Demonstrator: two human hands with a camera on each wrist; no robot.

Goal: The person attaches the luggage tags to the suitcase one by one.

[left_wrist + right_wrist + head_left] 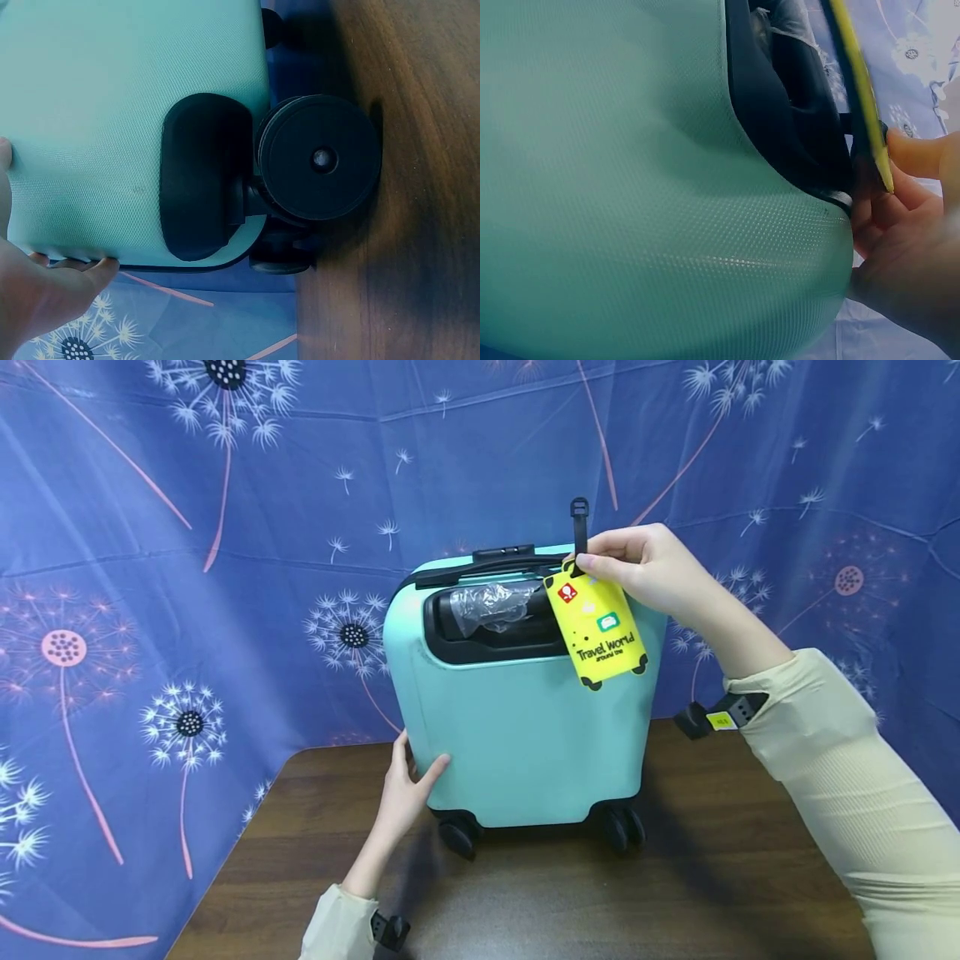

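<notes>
Our hands are both occupied at a mint-green suitcase [536, 735] upright on the wooden surface [525, 906]: the left hand [401, 789] grips its lower side edge, thumb on the front, fingers partly hidden behind; the right hand [652, 564] pinches the black strap [580, 531] of a yellow luggage tag [596, 631] near the top corner. Whether the strap is looped to the top handle [457, 576], we cannot tell. Lettered "Travel World," the tag covers the right end of the black front recess [495, 652], where crumpled clear plastic [491, 608] wraps the part inside. Closed, the suitcase conceals its contents. Our right wrist view catches the tag edge-on, its print unreadable.
</notes>
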